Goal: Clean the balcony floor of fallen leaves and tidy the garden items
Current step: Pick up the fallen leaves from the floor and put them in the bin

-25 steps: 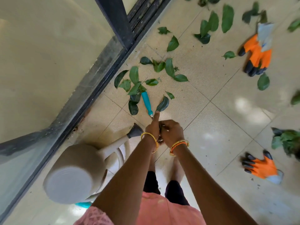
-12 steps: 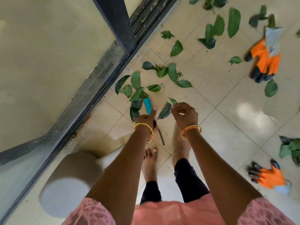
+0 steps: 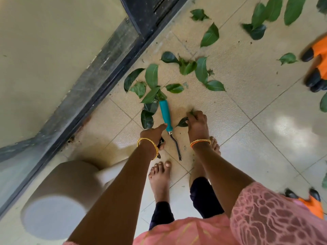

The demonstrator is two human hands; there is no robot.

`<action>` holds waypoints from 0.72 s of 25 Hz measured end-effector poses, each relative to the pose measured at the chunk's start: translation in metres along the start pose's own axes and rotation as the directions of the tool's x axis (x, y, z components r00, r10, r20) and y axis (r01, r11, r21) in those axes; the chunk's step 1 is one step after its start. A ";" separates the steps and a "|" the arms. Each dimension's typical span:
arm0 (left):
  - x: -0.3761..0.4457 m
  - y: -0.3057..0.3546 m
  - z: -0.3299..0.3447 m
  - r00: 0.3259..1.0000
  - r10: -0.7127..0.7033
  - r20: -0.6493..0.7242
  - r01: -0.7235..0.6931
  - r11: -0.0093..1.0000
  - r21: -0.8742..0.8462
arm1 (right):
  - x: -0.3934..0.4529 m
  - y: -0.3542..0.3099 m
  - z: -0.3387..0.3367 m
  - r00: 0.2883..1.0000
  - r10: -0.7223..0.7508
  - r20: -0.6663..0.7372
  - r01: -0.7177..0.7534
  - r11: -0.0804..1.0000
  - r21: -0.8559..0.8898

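Since a second ago, both hands dropped from waist to tiled floor. Right hand (image 3: 197,122) now pinches green fallen leaf (image 3: 182,122); left hand (image 3: 155,134), curled round small dark object, thumb touching teal-handled weeder (image 3: 166,116). Leaf-gathering started; most leaves remain.

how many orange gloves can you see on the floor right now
2: one orange glove at the right edge near the top, another at the lower right beside the pink sleeve. Both are partly cut off.
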State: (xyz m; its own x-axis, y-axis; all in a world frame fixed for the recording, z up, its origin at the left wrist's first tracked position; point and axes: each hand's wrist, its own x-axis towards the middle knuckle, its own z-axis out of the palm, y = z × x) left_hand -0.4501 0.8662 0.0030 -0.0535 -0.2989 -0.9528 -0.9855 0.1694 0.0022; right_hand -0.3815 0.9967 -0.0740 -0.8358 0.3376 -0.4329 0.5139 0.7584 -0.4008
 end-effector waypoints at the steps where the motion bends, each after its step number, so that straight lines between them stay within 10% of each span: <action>1: 0.000 -0.002 0.000 1.000 0.003 0.007 -0.003 1.000 0.012 | 0.003 0.003 -0.001 1.000 -0.016 0.005 0.016 1.000 0.012; 9: -0.031 0.012 0.011 0.991 0.078 0.108 -0.085 0.995 0.054 | 0.012 -0.041 -0.072 0.958 0.132 0.254 -0.247 0.831 0.499; 18: -0.043 0.031 0.004 0.985 0.170 0.020 -0.170 0.985 0.028 | 0.013 -0.090 -0.098 0.783 0.019 0.622 -0.474 0.665 0.577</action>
State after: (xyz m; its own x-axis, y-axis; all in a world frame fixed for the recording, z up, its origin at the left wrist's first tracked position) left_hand -0.4778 0.8884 0.0430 -0.2165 -0.2466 -0.9446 -0.9572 0.2438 0.1558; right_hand -0.4577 0.9871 0.0359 -0.5247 -0.0674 -0.8486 0.8495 0.0232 -0.5271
